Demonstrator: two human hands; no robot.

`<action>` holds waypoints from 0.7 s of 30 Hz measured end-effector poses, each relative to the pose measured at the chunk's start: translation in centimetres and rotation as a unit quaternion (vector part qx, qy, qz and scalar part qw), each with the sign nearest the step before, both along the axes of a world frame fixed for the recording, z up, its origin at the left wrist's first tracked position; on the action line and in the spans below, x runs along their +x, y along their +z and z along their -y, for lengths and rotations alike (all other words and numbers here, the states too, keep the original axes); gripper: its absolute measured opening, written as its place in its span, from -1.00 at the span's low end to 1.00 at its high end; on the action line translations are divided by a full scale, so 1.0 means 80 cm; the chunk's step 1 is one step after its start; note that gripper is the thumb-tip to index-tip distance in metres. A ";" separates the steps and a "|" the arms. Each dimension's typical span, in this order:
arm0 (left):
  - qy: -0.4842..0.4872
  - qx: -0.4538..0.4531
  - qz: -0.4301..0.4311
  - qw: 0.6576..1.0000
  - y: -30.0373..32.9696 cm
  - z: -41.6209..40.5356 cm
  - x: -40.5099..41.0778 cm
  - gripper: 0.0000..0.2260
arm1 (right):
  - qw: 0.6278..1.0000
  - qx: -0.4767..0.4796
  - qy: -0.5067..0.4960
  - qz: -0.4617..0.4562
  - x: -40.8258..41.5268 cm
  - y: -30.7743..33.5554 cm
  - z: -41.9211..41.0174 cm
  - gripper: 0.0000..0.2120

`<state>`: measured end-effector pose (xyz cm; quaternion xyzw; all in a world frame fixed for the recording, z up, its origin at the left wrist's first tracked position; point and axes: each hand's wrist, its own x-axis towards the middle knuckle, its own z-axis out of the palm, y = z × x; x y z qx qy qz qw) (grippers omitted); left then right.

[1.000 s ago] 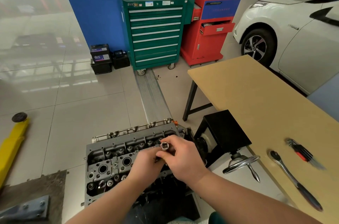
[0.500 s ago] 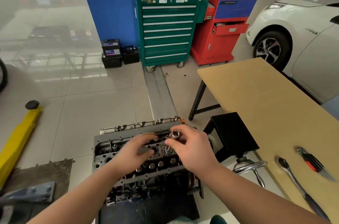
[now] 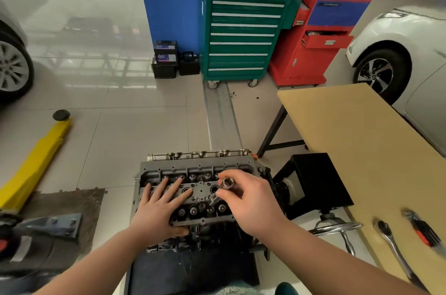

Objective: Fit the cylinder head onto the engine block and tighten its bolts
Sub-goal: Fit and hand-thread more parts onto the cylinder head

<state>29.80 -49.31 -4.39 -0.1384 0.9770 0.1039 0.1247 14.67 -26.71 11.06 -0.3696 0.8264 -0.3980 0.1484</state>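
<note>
Flattening onto the cylinder head (image 3: 200, 188), left hand (image 3: 159, 210); right hand (image 3: 251, 200) still pinches socket (image 3: 228, 183).

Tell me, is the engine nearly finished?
Partway. Done: the head already sits on the block. In hand: the right hand pinches a socket standing upright over a hole in the head, while the left hand rests flat on it. Left: the tightening itself, probably, since the ratchet lies unused on the table.
</note>
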 end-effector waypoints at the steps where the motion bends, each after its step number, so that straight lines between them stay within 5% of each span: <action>1: -0.001 -0.002 -0.002 1.000 0.000 0.000 0.001 -0.04 | 1.000 0.002 0.002 0.005 0.001 -0.001 0.002 -0.68; 17: 0.002 0.018 -0.005 1.000 0.005 -0.004 0.001 -0.08 | 0.992 0.065 0.080 -0.068 0.001 0.011 0.030 -0.64; 21: 0.045 0.146 -0.060 0.987 0.030 -0.006 -0.007 -0.21 | 0.990 0.072 0.086 -0.081 0.005 0.016 0.036 -0.68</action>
